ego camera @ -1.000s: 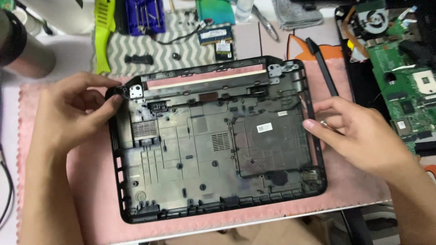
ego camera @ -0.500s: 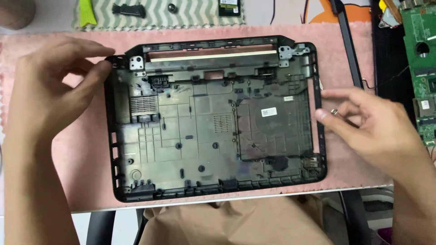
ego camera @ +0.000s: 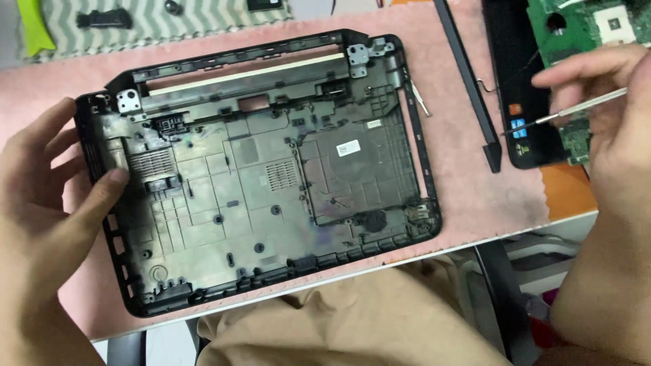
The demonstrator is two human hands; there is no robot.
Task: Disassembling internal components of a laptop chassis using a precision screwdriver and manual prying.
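Note:
A black plastic laptop base shell (ego camera: 271, 176) lies open side up on a pink mat (ego camera: 468, 196), tilted a little anticlockwise. My left hand (ego camera: 51, 196) grips the shell's left edge, thumb pressed inside the rim. My right hand (ego camera: 610, 115) is off to the right, above a black laptop part (ego camera: 522, 129), and holds a thin metal screwdriver (ego camera: 576, 108) whose tip points left and down. The right hand does not touch the shell.
A long black plastic strip (ego camera: 471, 88) lies on the mat right of the shell. A green circuit board (ego camera: 597, 27) sits at the top right. A striped cloth (ego camera: 156, 24) with small black parts lies at the back. My tan-clad lap (ego camera: 352, 318) is below the table edge.
My right hand left the shell's right edge, moved right and now holds the screwdriver. The shell sits rotated a little and my left hand has slid down its left edge.

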